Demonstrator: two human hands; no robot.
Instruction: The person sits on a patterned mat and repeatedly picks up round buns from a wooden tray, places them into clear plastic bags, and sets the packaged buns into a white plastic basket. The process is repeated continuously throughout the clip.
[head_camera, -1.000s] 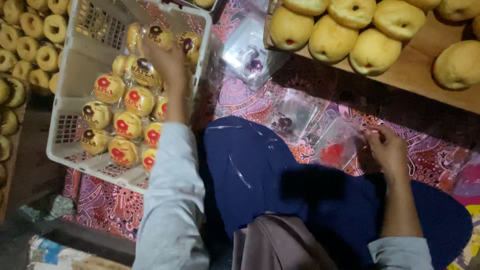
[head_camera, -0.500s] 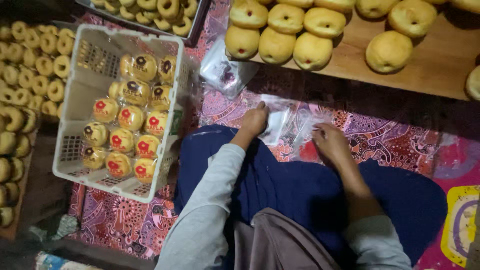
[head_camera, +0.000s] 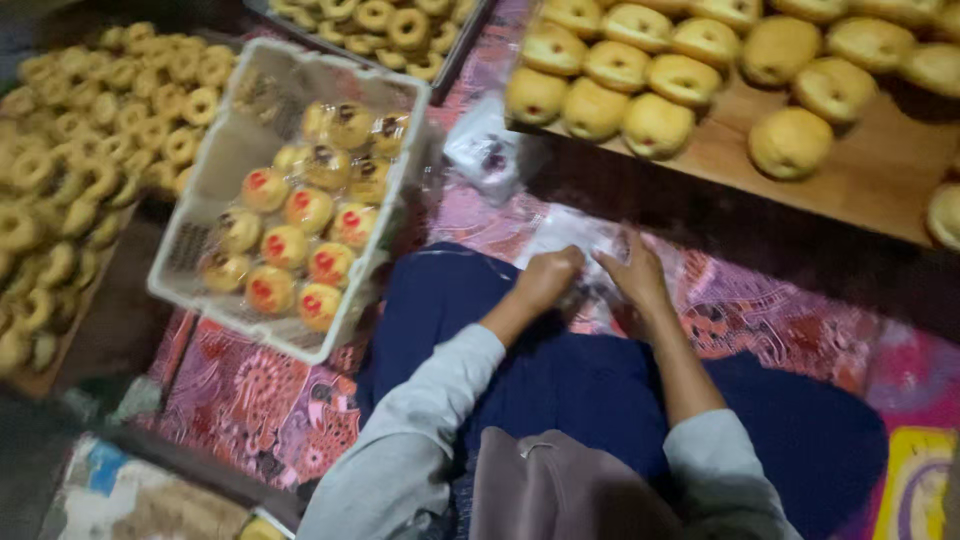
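On patterned floor cloth (head_camera: 270, 400), beside white basket (head_camera: 205, 190) of wrapped buns: left hand (head_camera: 548, 280) and right hand (head_camera: 635, 280) both pinched shut on clear plastic wrapper (head_camera: 570, 232); thin film, likely tear or slip under hard pull.

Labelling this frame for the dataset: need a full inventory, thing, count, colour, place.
clear plastic bags: a small pile, count unclear, see-through, on the patterned cloth under both hands
white basket: one, left of centre, on the cloth
wrapped buns: about a dozen, yellow with red or dark centres, inside the basket
ring pastries: many, golden, on the tray at far left
small rings: many, golden, on the tray at top centre
round buns: more than a dozen, pale yellow, on the wooden board at top right
bagged item: one, clear with a dark spot, beside the basket
patterned cloth: one, pink-red, on the floor
left hand: on the bags
right hand: on the bags
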